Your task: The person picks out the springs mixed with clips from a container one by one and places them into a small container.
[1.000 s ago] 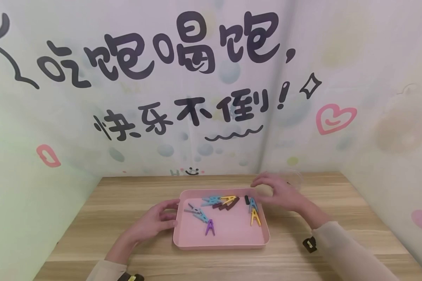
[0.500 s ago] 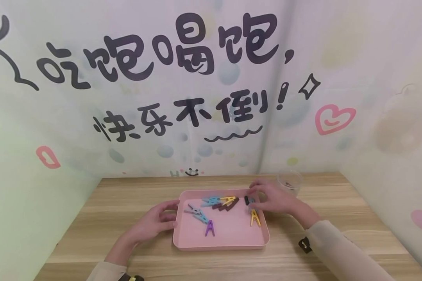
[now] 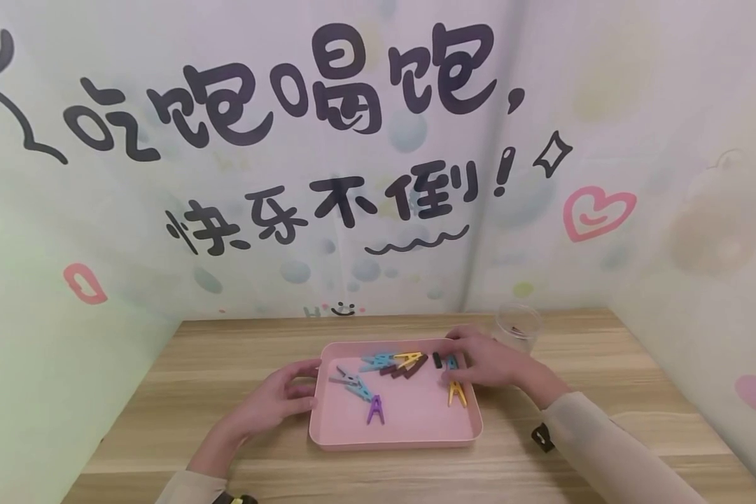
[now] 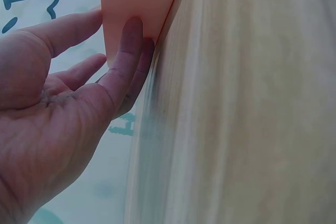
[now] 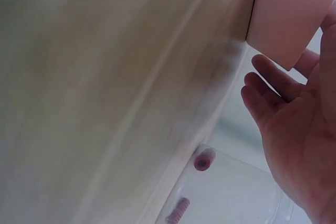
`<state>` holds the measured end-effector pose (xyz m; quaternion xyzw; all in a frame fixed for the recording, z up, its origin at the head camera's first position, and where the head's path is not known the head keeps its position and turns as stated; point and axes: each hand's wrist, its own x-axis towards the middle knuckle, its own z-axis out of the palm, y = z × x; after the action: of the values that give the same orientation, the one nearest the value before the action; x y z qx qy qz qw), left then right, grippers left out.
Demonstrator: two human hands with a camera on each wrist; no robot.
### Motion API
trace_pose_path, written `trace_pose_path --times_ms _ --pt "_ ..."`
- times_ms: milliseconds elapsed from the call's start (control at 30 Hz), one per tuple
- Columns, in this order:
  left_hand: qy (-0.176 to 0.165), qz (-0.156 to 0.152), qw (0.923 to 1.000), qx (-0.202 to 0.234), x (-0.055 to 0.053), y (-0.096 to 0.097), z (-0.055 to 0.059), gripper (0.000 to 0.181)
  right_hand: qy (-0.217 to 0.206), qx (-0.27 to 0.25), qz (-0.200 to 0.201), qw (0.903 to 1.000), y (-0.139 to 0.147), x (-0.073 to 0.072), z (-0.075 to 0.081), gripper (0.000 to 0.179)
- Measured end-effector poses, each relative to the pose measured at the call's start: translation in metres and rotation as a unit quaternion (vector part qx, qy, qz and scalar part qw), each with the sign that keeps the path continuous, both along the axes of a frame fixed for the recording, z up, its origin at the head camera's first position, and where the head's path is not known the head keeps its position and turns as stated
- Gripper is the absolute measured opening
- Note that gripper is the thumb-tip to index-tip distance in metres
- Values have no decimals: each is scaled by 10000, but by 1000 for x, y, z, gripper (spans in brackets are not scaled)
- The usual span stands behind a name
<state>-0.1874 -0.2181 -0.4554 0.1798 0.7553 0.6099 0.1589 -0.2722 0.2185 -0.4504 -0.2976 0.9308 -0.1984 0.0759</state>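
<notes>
A pink tray (image 3: 416,420) lies on the table. My left hand (image 3: 280,392) rests its fingertips on the tray's left wall, fingers fairly straight. Over the back right corner reaches my right hand (image 3: 494,358), thumb and index inside the rim and apart; its other fingers (image 5: 273,77) hang outside. A small black piece (image 3: 437,360) lies just left of that hand. Between its thumb and index shows a blue clothespin (image 3: 451,362), partly covered, with a yellow clothespin (image 3: 457,394) in front. A purple clothespin (image 3: 375,409), a light blue clothespin (image 3: 359,389) and several brown pieces (image 3: 409,367) lie further left.
Behind the right hand stands a clear plastic cup (image 3: 520,323); reddish ribbed bits (image 5: 179,211) show inside it in the right wrist view. A printed curtain wall (image 3: 353,280) borders the wooden table (image 3: 239,336) at the back.
My right hand has moved left and over the tray's rim, uncovering the cup. The black piece has shifted slightly left. My left hand has stayed at the tray's side.
</notes>
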Motion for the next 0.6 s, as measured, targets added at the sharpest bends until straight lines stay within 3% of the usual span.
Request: trace_pose_path --times_ms 167,600 --pt "28 -12 10000 -88 -1 -1 -2 71 -162 -157 288 9993 -1 -5 -2 42" --pt "2 29 9999 -163 -1 -1 -3 72 -110 -396 567 9975 -10 -13 -2 50"
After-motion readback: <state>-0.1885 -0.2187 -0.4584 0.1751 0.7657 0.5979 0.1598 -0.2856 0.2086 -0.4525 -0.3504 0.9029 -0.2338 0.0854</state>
